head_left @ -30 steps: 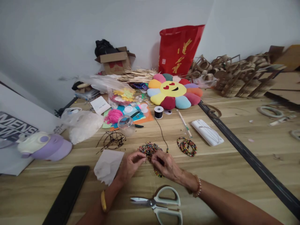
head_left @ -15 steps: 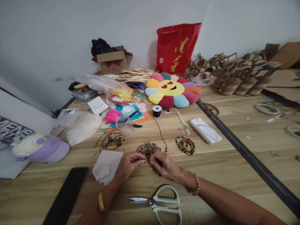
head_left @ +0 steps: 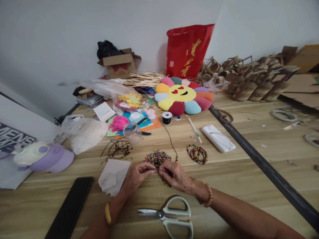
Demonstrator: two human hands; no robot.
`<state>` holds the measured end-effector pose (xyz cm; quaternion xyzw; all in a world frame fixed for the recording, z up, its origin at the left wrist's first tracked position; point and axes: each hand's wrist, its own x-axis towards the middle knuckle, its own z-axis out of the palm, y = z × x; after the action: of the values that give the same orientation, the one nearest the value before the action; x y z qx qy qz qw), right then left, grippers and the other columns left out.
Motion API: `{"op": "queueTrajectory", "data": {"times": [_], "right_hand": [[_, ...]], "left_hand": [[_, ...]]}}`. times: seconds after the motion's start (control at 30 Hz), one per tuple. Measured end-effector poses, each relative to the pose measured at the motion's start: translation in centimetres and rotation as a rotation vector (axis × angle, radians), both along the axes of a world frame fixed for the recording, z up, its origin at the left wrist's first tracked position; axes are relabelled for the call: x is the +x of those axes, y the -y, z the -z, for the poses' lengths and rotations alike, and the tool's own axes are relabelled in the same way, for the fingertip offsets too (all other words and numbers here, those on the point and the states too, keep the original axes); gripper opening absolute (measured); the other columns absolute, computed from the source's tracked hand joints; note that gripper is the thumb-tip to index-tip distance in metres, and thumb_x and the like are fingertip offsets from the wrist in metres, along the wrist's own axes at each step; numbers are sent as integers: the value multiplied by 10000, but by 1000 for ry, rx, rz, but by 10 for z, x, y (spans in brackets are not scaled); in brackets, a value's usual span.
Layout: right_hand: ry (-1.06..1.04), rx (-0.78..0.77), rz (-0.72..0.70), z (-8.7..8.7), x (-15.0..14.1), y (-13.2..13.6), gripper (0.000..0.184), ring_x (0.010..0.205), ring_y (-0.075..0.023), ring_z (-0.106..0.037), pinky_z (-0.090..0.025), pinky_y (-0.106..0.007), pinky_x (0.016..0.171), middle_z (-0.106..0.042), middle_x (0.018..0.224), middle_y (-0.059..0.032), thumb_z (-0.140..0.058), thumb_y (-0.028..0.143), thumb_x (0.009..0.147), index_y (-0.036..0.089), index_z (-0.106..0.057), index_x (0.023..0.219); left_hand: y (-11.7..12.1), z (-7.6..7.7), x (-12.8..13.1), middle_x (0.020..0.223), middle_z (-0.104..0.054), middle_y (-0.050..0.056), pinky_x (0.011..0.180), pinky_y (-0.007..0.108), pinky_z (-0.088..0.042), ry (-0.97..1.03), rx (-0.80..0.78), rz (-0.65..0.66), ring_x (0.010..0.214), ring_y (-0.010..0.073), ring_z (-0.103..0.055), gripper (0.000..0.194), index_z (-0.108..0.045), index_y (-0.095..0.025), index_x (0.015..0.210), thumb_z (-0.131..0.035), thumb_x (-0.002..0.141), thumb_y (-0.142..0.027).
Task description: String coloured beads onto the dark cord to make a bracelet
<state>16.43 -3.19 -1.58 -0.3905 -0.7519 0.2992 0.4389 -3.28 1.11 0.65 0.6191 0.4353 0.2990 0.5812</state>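
Observation:
My left hand (head_left: 137, 176) is closed in a pinch, with a tiny bead (head_left: 155, 169) at its fingertips. Facing it, almost touching, my right hand (head_left: 177, 176) pinches what looks like the end of a black cord (head_left: 170, 136), mostly hidden by the fingers. That cord runs from a spool (head_left: 166, 120) and passes under my right hand. Strung beads (head_left: 166, 183) show below that hand. Just beyond my fingertips lies a pile of multicoloured beads (head_left: 157, 156). Beaded loops (head_left: 196, 154) rest to the right.
Scissors (head_left: 161, 215) lie nearest me, by a white paper (head_left: 115, 176) and a black phone-like slab (head_left: 71, 207). Tangled black cords (head_left: 117, 148), a clear jar (head_left: 132, 132), pink yarn (head_left: 119, 123), a white power bank-like block (head_left: 218, 138) and a flower cushion (head_left: 183, 94) stand farther off.
My hands have barely moved; the fingertips shift very slightly around the bead. Everything else on the table stays in place.

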Motion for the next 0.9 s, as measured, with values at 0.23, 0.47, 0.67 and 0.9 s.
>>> {"op": "queueTrajectory", "data": {"times": [0.23,0.47,0.67,0.9], "right_hand": [[14,0,-6,-1,0,0,103,628,-120,-508,-396,-220,581,-569,718,-11,-504,128,893,170,-557,815],[17,-6,-8,-4,1,1,110,606,-118,-499,-385,-216,560,-562,703,-6,-507,129,896,173,-558,809],[17,5,-5,-2,0,1,109,626,-122,-514,-398,-222,582,-576,717,-14,-505,118,891,168,-565,815],[11,-1,-14,-2,0,1,115,640,-119,-526,-414,-221,596,-595,725,-14,-522,144,910,165,-591,819]], "left_hand": [[1,1,0,719,-751,45,651,239,-510,0,26,0,659,161,-658,138,-726,-144,751,-734,677,-260],[2,-1,0,722,-745,44,679,259,-522,8,-25,12,689,174,-666,159,-717,-144,745,-761,670,-278],[3,-1,1,699,-726,27,678,248,-508,17,-50,5,677,161,-650,140,-711,-141,726,-770,653,-245],[5,0,2,695,-707,26,685,246,-494,6,-37,31,676,152,-632,127,-711,-137,726,-766,670,-238]]}}
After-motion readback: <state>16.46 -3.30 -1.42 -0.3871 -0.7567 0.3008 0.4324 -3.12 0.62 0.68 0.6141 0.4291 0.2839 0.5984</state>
